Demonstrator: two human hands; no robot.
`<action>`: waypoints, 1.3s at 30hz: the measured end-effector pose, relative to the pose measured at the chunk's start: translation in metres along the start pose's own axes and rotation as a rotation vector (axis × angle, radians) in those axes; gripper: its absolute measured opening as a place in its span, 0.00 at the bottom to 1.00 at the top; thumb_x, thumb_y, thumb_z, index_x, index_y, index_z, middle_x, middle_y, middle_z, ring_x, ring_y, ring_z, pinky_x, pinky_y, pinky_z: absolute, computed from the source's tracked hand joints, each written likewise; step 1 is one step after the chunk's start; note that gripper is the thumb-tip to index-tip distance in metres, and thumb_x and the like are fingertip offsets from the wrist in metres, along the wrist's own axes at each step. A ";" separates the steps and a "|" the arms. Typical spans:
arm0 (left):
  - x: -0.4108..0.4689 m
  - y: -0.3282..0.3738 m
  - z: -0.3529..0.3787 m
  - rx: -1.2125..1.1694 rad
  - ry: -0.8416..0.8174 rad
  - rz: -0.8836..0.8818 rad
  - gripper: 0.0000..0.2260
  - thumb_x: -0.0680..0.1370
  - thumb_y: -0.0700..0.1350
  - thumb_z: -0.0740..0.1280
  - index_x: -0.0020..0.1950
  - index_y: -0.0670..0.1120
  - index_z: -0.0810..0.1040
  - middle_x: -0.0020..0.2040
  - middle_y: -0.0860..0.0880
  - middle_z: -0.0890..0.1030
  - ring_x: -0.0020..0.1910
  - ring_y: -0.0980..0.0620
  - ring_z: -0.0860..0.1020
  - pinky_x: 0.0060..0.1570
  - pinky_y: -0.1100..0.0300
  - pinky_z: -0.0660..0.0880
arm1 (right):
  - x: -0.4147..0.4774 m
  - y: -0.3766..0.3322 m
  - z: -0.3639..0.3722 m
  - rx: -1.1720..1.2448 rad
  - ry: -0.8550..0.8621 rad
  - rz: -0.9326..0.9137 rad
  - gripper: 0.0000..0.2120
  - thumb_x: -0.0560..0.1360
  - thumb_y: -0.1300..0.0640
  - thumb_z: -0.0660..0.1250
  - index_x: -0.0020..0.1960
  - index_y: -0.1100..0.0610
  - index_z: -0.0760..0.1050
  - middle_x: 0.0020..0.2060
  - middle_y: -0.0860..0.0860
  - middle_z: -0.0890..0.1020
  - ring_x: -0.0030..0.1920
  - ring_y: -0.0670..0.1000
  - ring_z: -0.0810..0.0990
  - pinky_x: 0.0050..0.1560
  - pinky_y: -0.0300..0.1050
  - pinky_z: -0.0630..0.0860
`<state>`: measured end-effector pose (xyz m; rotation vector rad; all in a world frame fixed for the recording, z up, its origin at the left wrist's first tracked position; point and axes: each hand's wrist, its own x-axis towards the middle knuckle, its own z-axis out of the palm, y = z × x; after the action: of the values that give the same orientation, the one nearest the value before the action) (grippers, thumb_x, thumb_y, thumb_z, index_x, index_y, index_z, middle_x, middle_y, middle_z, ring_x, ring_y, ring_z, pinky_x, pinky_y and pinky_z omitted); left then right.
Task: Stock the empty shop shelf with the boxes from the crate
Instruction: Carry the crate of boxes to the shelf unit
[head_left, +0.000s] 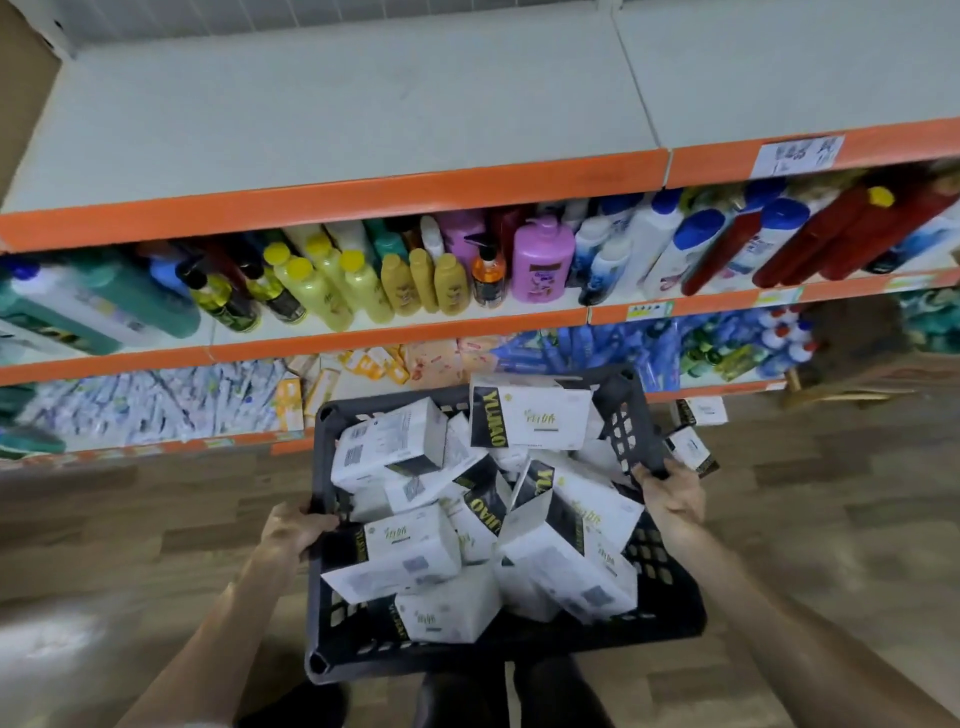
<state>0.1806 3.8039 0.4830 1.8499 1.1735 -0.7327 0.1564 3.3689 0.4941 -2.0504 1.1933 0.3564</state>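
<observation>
Gripping the crate (545, 647) by both side rims: left hand (291, 527), right hand (672, 496); boxes (415, 551) between them, empty shelf (337, 119) seemingly up-ahead.

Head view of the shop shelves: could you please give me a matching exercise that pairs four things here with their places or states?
Things:
1. top shelf
2. black crate
3. pink pump bottle
4. loose white box

Places or states:
A. lies on the floor, right of the crate
B. bare
C. gripped by the left hand and right hand
D. stands on the second shelf

Pairs: 1-B, 2-C, 3-D, 4-A.
</observation>
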 end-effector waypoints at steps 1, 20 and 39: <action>0.011 -0.002 0.003 -0.011 0.001 -0.018 0.08 0.69 0.33 0.75 0.46 0.33 0.80 0.44 0.38 0.83 0.46 0.40 0.82 0.52 0.40 0.78 | 0.005 0.000 0.008 0.007 -0.010 -0.010 0.13 0.76 0.54 0.69 0.56 0.62 0.80 0.52 0.62 0.83 0.55 0.62 0.79 0.48 0.44 0.70; 0.347 -0.077 0.210 -0.129 -0.057 -0.012 0.14 0.78 0.31 0.64 0.63 0.33 0.72 0.43 0.41 0.79 0.39 0.43 0.78 0.38 0.57 0.75 | 0.280 0.139 0.318 0.222 -0.155 0.158 0.17 0.79 0.62 0.63 0.66 0.68 0.71 0.59 0.64 0.77 0.58 0.64 0.76 0.60 0.56 0.69; 0.392 -0.104 0.192 -0.083 -0.008 -0.028 0.14 0.76 0.30 0.65 0.60 0.38 0.76 0.45 0.41 0.81 0.32 0.51 0.79 0.31 0.66 0.78 | 0.258 0.160 0.351 0.181 -0.031 0.014 0.13 0.77 0.56 0.66 0.59 0.59 0.78 0.42 0.54 0.81 0.43 0.55 0.78 0.39 0.44 0.70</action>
<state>0.2326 3.8391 0.0385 1.7634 1.2085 -0.6962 0.2003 3.4033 0.0335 -1.8751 1.1778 0.2755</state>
